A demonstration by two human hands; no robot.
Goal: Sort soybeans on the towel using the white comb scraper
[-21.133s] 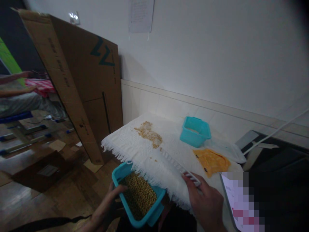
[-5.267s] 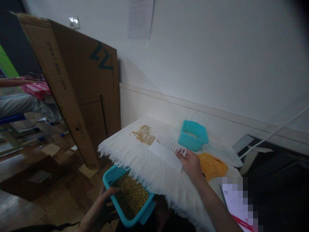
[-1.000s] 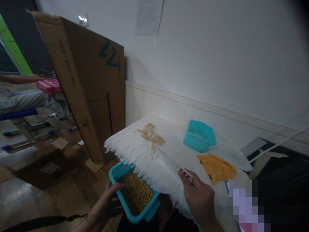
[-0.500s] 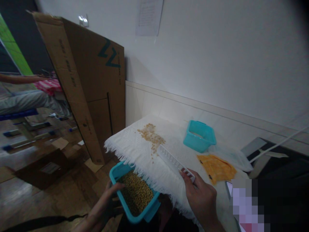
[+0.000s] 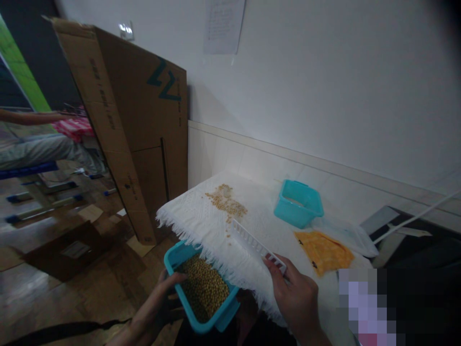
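Note:
My left hand (image 5: 163, 298) grips the rim of a blue plastic basket (image 5: 197, 324), thumb over the edge. Soybeans (image 5: 207, 288) fill much of this basket, which sits under the fringed edge of a white tablecloth (image 5: 201, 230). Closed around one end of a white slotted plastic strip (image 5: 252, 242) is my right hand (image 5: 297, 293). The strip's far end rests on or just above the cloth, close to a few stray beans. Beyond it lies a scattered patch of soybeans mixed with whitish grains (image 5: 227, 202).
A second blue basket (image 5: 298, 206) stands toward the wall, holding something pale. An orange cloth (image 5: 324, 252) and a clear plastic bag (image 5: 345, 230) lie on the right. A tall cardboard box (image 5: 144, 125) rises at left. Farther left sits another person (image 5: 43, 144).
My right hand has drawn the white strip slightly left and toward me across the cloth. My left hand and its basket stay in place.

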